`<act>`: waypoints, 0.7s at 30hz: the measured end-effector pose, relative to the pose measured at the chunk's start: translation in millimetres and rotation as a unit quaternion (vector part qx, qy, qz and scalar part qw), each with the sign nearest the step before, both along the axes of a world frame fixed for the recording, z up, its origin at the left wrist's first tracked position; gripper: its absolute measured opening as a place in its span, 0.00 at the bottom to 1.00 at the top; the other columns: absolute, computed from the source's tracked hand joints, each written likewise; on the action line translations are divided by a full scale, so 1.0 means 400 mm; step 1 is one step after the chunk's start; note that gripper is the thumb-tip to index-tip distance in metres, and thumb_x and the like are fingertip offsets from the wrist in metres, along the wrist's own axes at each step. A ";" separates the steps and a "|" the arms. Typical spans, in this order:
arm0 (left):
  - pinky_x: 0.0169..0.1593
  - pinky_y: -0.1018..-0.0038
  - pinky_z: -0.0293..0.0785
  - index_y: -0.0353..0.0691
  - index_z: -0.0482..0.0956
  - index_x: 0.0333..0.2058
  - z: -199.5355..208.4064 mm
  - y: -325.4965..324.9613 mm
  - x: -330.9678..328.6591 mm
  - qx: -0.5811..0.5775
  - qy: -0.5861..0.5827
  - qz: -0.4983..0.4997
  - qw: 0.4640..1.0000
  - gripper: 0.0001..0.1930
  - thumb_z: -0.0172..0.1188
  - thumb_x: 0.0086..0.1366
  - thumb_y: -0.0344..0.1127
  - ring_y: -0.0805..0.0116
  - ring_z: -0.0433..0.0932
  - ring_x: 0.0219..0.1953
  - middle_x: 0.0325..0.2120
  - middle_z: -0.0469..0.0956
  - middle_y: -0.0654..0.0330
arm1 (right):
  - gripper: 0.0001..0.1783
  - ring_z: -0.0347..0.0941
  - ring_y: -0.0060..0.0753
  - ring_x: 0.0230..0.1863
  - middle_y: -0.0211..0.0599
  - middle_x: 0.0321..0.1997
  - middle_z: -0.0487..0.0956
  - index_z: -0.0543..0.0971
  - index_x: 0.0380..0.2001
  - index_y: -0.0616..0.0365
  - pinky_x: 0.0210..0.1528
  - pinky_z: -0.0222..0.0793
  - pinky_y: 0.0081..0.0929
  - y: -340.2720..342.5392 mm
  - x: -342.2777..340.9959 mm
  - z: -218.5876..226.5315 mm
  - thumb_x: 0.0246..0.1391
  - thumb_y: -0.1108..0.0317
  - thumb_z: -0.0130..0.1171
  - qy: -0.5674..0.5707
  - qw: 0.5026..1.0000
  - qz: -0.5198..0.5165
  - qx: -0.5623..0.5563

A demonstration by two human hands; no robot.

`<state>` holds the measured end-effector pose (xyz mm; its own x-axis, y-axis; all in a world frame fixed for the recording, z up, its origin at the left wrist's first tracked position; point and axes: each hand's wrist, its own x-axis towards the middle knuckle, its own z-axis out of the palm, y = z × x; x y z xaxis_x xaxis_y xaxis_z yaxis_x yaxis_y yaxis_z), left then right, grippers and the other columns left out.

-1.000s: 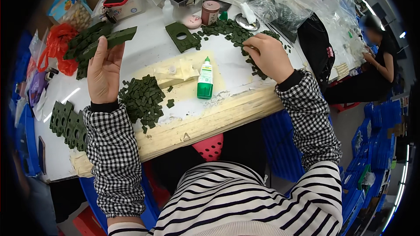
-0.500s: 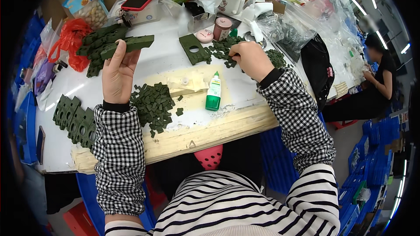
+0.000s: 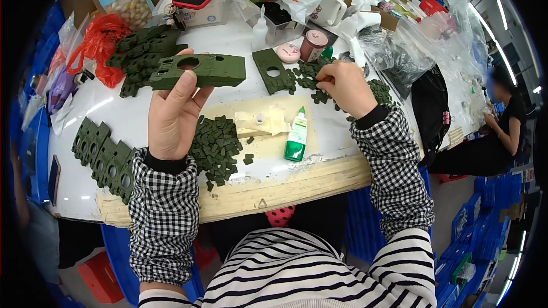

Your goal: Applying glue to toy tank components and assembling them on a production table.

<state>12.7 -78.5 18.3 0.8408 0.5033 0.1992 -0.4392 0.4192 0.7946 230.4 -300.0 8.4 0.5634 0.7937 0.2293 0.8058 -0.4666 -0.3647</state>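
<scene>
Head view — green model hull (image 3: 216, 70) — long, angular, round-holed.

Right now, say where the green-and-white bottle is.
In the head view, the bottle is near centre, right of the pale block, near the wooden edge.

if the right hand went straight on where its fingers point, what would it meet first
Probably the small dark green pieces lying on the table just left of the right hand; its height over them is hard to judge.
</scene>
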 end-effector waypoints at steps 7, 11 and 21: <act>0.58 0.66 0.66 0.38 0.62 0.57 0.012 -0.031 -0.005 -0.017 0.013 -0.025 0.999 0.24 0.58 0.64 0.33 0.65 0.71 0.54 0.52 0.70 0.54 | 0.06 0.75 0.50 0.30 0.49 0.26 0.78 0.81 0.27 0.64 0.37 0.71 0.38 0.008 0.005 0.011 0.42 0.76 0.61 -0.004 0.999 0.029 -0.015; 0.59 0.66 0.66 0.37 0.61 0.57 0.037 -0.053 -0.010 -0.011 0.024 -0.041 0.999 0.27 0.60 0.62 0.32 0.63 0.70 0.54 0.52 0.70 0.54 | 0.06 0.76 0.45 0.28 0.46 0.26 0.78 0.77 0.29 0.66 0.30 0.69 0.34 0.013 0.001 0.041 0.45 0.77 0.59 -0.057 0.997 0.049 0.023; 0.60 0.63 0.67 0.40 0.57 0.58 0.033 -0.069 -0.011 0.021 0.042 -0.117 0.992 0.35 0.66 0.54 0.28 0.57 0.66 0.58 0.58 0.61 0.47 | 0.09 0.76 0.26 0.25 0.40 0.28 0.80 0.81 0.36 0.63 0.28 0.70 0.19 0.053 -0.078 0.152 0.50 0.78 0.60 0.074 0.965 0.103 0.229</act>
<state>8.3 -106.0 31.7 0.9484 0.2844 0.1402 -0.2648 0.4673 0.8435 199.2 -278.6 69.1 0.4586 0.7266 0.5115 0.7874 -0.0655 -0.6130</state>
